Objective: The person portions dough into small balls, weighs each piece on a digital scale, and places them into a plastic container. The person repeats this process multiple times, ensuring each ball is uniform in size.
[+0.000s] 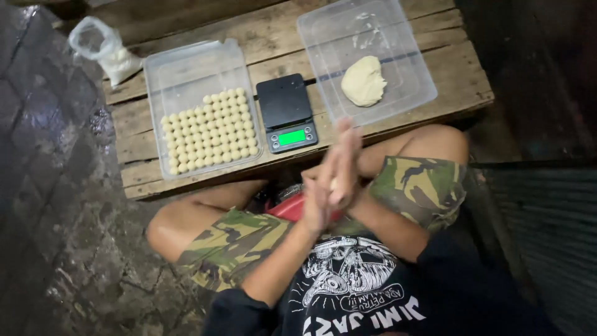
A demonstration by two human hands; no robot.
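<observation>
My left hand point(317, 199) and my right hand point(345, 163) are pressed palm to palm over my lap, with a small piece of pale dough point(334, 183) just showing between them. In front of me on a wooden pallet lies a clear plastic tray point(186, 68) holding several rows of small dough balls point(208, 130). A black digital scale point(286, 112) with a lit green display sits in the middle. To its right a second clear tray point(398, 37) holds a lump of dough point(363, 81).
A knotted plastic bag point(106, 50) with white powder lies at the pallet's back left corner point(134, 149). Wet dark stone paving point(56, 186) is on the left. A red object point(289, 205) sits between my knees. A corrugated dark surface point(547, 236) is on the right.
</observation>
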